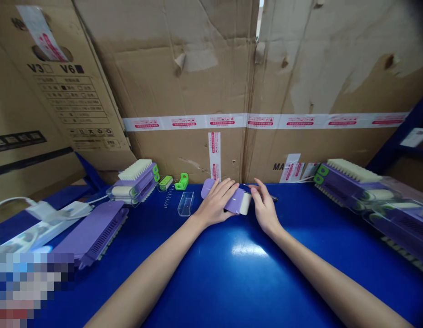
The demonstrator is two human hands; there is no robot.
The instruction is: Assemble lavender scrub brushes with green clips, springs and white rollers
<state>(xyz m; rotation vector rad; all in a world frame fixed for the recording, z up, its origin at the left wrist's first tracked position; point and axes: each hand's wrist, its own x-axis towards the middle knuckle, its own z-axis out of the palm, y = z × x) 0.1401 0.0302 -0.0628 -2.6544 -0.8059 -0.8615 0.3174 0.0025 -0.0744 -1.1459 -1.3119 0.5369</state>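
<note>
My left hand [216, 202] lies over a purple plastic brush body [233, 200], fingers spread across its top and pressing it on the table. A cream-coloured roller or pad [245, 203] sticks out at the body's right end. Just right of it, my right hand [264, 205] has thumb and forefinger close together around a thin screwdriver-like tool [274, 198]. The tool's pale tip shows left of the fingers and its dark end to the right; its middle is hidden. Left of my left hand lie a clear plastic box [186, 203], a spring [168, 197] and a green bracket [181, 181].
A small green-and-cream part [165, 183] lies beside the spring. Purple brush units with cream bristles stand at the left [136, 180] and right [351, 177]. A purple shell [91, 228] and a white power strip [57, 223] are at left. Cardboard [184, 91] walls the back.
</note>
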